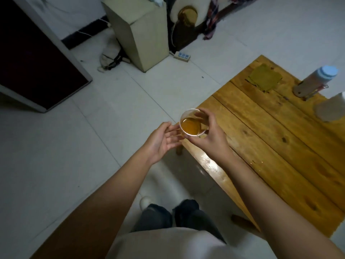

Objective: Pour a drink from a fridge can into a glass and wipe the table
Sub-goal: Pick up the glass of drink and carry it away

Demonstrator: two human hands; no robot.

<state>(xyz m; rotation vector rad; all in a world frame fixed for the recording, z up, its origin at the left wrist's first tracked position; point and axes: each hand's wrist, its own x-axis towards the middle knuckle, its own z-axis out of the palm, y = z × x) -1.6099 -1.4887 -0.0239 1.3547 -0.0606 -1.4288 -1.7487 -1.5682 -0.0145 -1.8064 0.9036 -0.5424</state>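
A clear glass [192, 122] holding amber drink hangs just above the near left corner of the wooden table [280, 139]. My right hand [211, 135] grips the glass from the right, thumb and fingers curled round its rim and wall. My left hand [160, 141] is palm up beside it, straight fingertips touching the glass's left side. A green cloth [265, 76] lies flat at the table's far end. No can is in view.
A bottle with a pale blue cap [315, 79] and a whitish container [330, 107] stand at the table's far right. A wet shine [211, 163] marks the table's near edge. A beige cabinet [138, 32], a power strip [182, 56] and a dark door [31, 53] border the tiled floor.
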